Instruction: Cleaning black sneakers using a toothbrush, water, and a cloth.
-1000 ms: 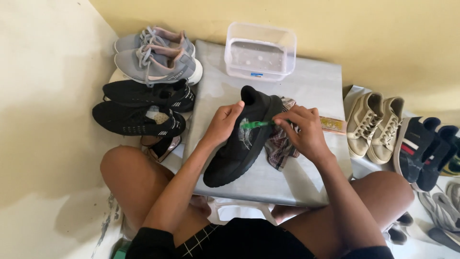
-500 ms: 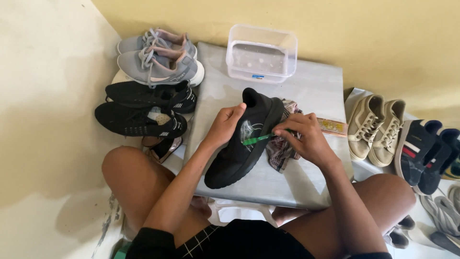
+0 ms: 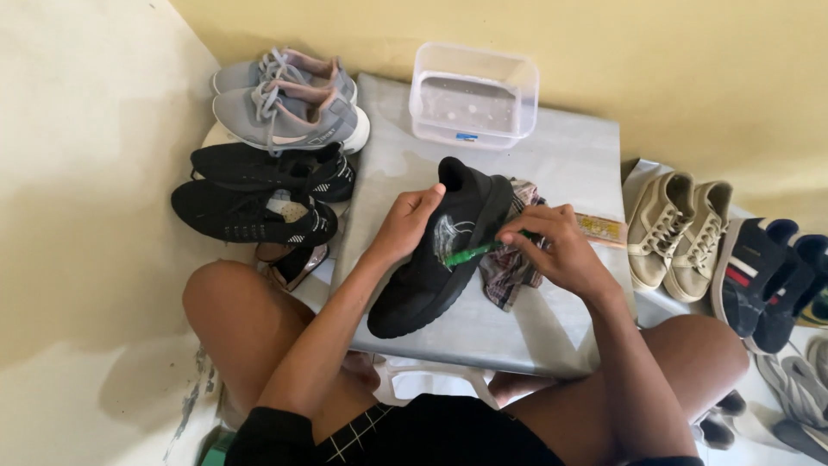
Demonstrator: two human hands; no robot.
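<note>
Yellow-walled corner, grey bench (image 3: pixel 552 164) between bare knees. Black shoe (image 3: pixel 435 259) lying on the bench, long axis running from heel far-right to toe near-left. Left hand (image 3: pixel 405 223) clasped over the upper, steadying. Right hand (image 3: pixel 556 250) pinching a green toothbrush (image 3: pixel 470 254), bristles touching the shoe's sudsy side. Checked cloth (image 3: pixel 509 267) tucked just beside; clear tub (image 3: pixel 473 95) beyond, against the wall.

We see a low grey bench (image 3: pixel 561 164) bearing a clear plastic tub (image 3: pixel 473 95), a black knit sneaker (image 3: pixel 435 259), a crumpled checked cloth (image 3: pixel 511 263) and a small yellow packet (image 3: pixel 601 229).
</note>
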